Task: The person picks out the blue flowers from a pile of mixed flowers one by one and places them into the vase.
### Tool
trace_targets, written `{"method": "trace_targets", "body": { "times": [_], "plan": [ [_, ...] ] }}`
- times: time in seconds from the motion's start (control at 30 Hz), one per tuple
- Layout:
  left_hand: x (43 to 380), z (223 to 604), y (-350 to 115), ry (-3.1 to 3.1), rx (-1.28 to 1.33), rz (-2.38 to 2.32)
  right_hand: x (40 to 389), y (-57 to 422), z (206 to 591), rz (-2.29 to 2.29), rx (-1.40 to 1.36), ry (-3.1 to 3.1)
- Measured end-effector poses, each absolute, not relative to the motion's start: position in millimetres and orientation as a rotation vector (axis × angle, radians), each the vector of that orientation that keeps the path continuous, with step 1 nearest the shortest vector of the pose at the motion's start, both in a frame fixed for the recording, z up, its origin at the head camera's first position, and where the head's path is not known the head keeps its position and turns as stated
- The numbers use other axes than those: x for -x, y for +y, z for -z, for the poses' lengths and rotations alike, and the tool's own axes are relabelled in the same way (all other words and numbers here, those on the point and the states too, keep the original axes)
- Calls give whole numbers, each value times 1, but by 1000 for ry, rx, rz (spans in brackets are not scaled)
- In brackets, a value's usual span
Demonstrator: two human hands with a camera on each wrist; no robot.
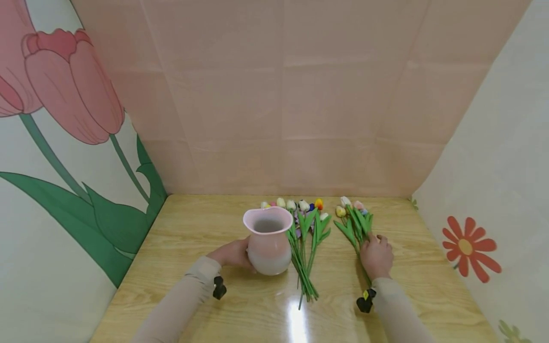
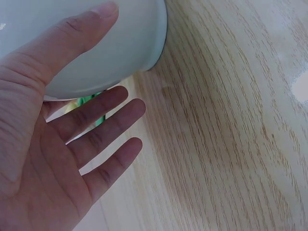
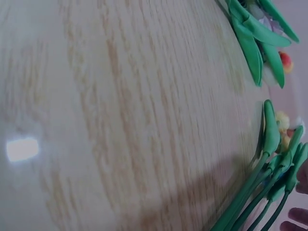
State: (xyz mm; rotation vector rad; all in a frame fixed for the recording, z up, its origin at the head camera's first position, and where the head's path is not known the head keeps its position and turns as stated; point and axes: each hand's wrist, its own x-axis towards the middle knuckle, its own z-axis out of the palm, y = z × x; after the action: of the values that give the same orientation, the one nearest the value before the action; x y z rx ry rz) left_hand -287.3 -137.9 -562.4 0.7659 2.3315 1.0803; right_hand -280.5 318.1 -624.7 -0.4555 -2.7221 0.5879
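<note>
A pink-and-white vase [image 1: 269,252] with a wavy rim stands left of the middle, its mouth tipped towards me. My left hand [image 1: 233,253] holds its left side. In the left wrist view, the thumb [image 2: 82,33] lies along the vase wall; several fingers [image 2: 108,139] extend past its lower part, spread apart. On the right, my right hand [image 1: 376,257] holds a small bunch of tulips [image 1: 358,219] by the green stems. Its fingertips [image 3: 297,215] show at the edge of the right wrist view, beside the stems [image 3: 255,192]; the thumb is hidden there.
A larger bunch of tulips [image 1: 306,228], white, orange, purple and blue, lies just right of the vase, stems towards me. The wood-grain table [image 1: 193,224] meets a pink backdrop [image 1: 279,119] behind. Printed flower panels [image 1: 467,245] flank both sides.
</note>
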Motion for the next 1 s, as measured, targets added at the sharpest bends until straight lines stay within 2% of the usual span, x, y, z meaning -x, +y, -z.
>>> {"method": "trace_targets", "body": {
  "times": [0.33,1.0],
  "plan": [
    [287,560,-137,2336,-777,-1062,286,298,619,-540,332,-2637],
    [284,557,-135,2341,-777,-1063,277,177,607,-495,-130,-2793]
  ]
}}
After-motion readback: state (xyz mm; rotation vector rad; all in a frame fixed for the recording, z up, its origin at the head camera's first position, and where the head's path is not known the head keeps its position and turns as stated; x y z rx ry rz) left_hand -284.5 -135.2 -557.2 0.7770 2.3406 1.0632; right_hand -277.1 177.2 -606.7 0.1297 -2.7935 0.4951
